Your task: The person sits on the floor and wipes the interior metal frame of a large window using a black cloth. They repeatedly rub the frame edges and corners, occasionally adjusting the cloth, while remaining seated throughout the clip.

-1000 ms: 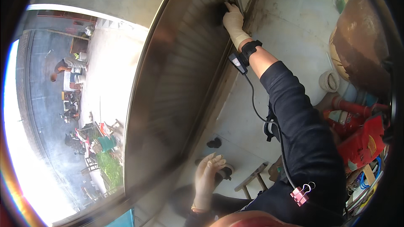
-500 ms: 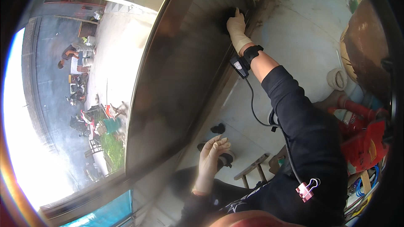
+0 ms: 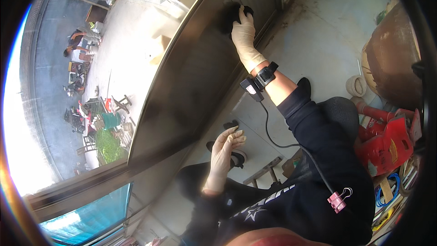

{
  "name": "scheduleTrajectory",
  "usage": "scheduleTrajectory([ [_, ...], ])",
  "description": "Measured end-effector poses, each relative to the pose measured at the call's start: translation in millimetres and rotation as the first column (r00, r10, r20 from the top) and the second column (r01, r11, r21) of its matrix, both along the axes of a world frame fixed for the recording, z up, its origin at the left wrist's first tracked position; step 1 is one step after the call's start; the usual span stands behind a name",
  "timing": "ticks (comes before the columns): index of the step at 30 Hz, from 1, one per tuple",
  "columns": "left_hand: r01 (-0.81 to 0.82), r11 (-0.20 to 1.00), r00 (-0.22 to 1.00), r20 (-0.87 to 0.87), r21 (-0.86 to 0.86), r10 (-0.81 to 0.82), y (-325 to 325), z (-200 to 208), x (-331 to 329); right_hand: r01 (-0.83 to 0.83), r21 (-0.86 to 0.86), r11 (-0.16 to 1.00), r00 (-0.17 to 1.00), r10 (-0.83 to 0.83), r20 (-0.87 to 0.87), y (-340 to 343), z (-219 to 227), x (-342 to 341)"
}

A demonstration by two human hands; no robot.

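Note:
My right hand, in a pale glove, presses a soft black pad or cloth against the dark door panel. Its fingers are wrapped over the black thing, whose exact kind I cannot make out. A dark patch on the panel beside the hand could be a reflection or a shadow. Lower down, my left hand, gloved as well, hovers before my body with its fingers curled together and nothing visible in them. Beyond it on the floor lies a small black lump.
At right stand a large brown pot, a pale ring-shaped roll and a red metal or plastic piece. A small wooden stool or frame is near my legs. Through the glass at left, a person bends over outdoors.
My right hand has slid leftward and slightly up along the panel with the black pad or cloth. My left hand keeps its curled shape, and the head view has shifted.

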State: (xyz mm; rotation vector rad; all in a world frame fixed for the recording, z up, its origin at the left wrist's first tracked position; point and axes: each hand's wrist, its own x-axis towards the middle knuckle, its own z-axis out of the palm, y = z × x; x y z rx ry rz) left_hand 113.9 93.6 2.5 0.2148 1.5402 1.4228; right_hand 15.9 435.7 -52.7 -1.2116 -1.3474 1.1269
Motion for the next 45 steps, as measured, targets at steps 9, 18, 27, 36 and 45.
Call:
scheduleTrajectory([
  [9, -0.026, 0.997, 0.999, -0.024, 0.073, 0.028, -19, 6, -7, -0.183, -0.077, 0.98, 0.964, 0.194, 0.18, -43, 4, 10],
  [18, -0.258, 0.948, 0.961, -0.054, 0.187, 0.273, -63, 1, -29, -0.094, 0.223, 0.97, 0.972, 0.041, 0.232, -69, -22, -19],
  [27, -0.492, 0.809, 0.849, -0.026, 0.322, 0.527, -110, 6, -51, -0.333, 0.312, 0.89, 0.937, 0.349, 0.003, -190, -12, -12],
  [36, -0.523, 0.777, 0.829, -0.004, 0.35, 0.559, -117, 11, -51, -0.483, 0.41, 0.774, 0.871, 0.474, 0.13, -219, -13, -2],
  [45, -0.59, 0.7, 0.771, 0.022, 0.403, 0.637, -125, 11, -55, -0.516, -0.182, 0.837, 0.851, 0.525, 0.003, -240, -19, -12],
])
